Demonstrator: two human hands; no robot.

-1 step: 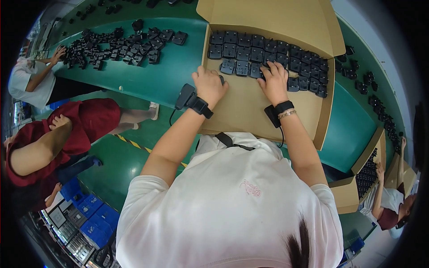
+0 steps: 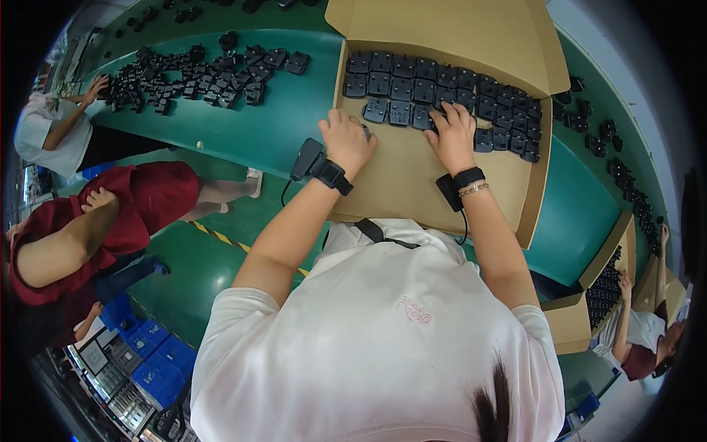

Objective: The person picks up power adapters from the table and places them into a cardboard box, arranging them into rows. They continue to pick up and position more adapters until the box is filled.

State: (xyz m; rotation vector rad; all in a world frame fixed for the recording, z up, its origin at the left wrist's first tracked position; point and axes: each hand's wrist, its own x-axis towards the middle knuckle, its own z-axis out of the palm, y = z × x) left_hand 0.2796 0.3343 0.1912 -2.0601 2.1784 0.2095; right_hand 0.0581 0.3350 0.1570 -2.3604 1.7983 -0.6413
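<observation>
An open cardboard box (image 2: 412, 184) lies on the green table (image 2: 280, 118) in front of me. Rows of black plug adapters (image 2: 442, 85) fill its far half. My left hand (image 2: 346, 140) rests on the box floor near the left wall, its fingers curled around a small black adapter (image 2: 366, 132) that is mostly hidden. My right hand (image 2: 451, 136) lies flat with spread fingers on the front row of adapters. Each wrist carries a black band with a small device.
A loose heap of black adapters (image 2: 199, 77) lies on the table at upper left, where a person in white (image 2: 44, 136) works. A person in red (image 2: 88, 221) sits at left. Blue bins (image 2: 147, 346) stand below. Another person's box (image 2: 607, 291) is at right.
</observation>
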